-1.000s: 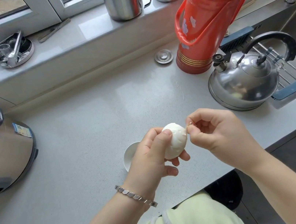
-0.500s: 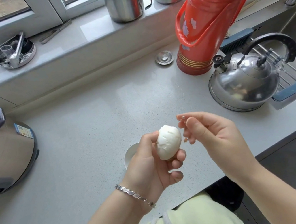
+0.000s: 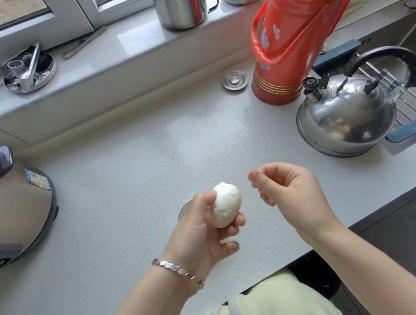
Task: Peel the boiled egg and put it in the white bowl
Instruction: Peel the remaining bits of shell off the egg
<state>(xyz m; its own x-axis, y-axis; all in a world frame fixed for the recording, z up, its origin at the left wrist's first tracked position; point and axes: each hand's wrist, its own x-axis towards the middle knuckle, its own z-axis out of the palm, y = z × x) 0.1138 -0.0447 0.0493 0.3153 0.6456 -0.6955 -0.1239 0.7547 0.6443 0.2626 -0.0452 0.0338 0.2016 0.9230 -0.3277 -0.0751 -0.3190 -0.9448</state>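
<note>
My left hand (image 3: 200, 236) is shut on the boiled egg (image 3: 226, 204) and holds it upright above the counter's front part. The egg's surface shows white and a little rough, with no shell visible on the side facing me. My right hand (image 3: 287, 188) hovers just to the right of the egg, apart from it, with its fingers loosely curled and nothing visible between them. The white bowl (image 3: 183, 209) stands on the counter right behind my left hand; only a sliver of its rim shows.
A steel kettle (image 3: 344, 118) and a red thermos (image 3: 298, 30) stand at the right, next to a sink rack (image 3: 409, 105). A rice cooker (image 3: 3, 204) sits at the left edge. A steel mug (image 3: 181, 2) and small tins line the window sill. A metal lid (image 3: 234, 80) lies near the thermos.
My right hand pulled a bit of shell off the egg's tip, drew away to the right and let a fragment drop. My left hand turned the egg slightly.
</note>
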